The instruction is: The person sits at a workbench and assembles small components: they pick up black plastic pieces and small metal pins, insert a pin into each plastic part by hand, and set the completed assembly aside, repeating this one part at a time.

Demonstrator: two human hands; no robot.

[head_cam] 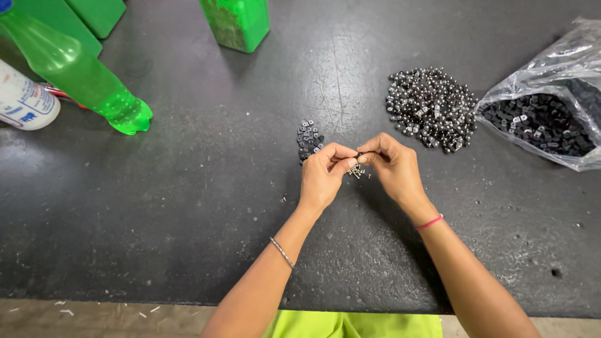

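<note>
My left hand (324, 174) and my right hand (393, 166) meet over the middle of the dark worktop (188, 206), fingertips pinched together on a small dark part (362, 154). Just below the fingers lie a few tiny metal screws (357, 171). A small cluster of black square pieces (308, 139) sits right above my left hand. Further right is a wide heap of shiny dark round parts (431, 107).
A clear plastic bag (551, 94) of black pieces lies open at the right edge. A green plastic bottle (75, 72) lies at the left beside a white can (25, 100). Green containers (239, 22) stand at the far edge. The table's near edge runs along the bottom.
</note>
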